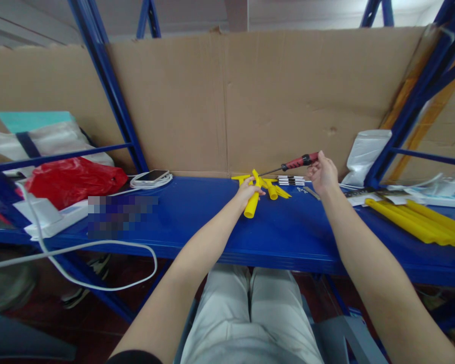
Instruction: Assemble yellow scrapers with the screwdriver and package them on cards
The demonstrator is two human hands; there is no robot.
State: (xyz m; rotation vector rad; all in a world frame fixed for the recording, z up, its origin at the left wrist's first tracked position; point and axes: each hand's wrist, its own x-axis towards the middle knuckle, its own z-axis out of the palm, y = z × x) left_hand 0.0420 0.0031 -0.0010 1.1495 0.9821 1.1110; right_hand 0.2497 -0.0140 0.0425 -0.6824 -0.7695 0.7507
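Over the blue shelf, my left hand (247, 191) is closed round a yellow plastic piece (252, 205) with a tube-shaped lower end. My right hand (323, 173) grips the end of a red and black screwdriver (298, 162), whose shaft points left to the top of that piece. The exact contact of the tip is too small to tell. More yellow pieces (273, 191) lie just behind and right of my left hand. Beside them are a stack of small white and black items (291, 180) and some tiny metal parts (302, 190).
Yellow tubes (420, 222) lie at the right, near a white pouch (367, 156). At the left are a phone (153, 175) on a coiled cable, a red bag (76, 181) and a power strip (60, 222). Cardboard (174, 106) stands behind the shelf (197, 202); a white cable (109, 243) hangs over its front edge.
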